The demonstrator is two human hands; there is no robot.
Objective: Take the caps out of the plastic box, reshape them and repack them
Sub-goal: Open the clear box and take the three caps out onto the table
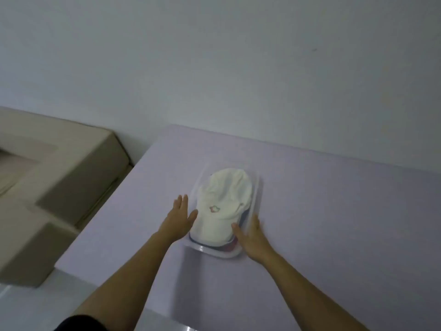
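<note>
Left hand (180, 217) and right hand (253, 237) flank the plastic box (214, 254), fingers straight, holding nothing. Unpacking looks unstarted; next we must lift the white cap (226, 199) out.

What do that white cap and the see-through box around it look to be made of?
The white cap looks like soft matte fabric, perhaps cotton: it creases and sags. The see-through box seems thin glossy plastic: darker fabric shows through its wall.
</note>
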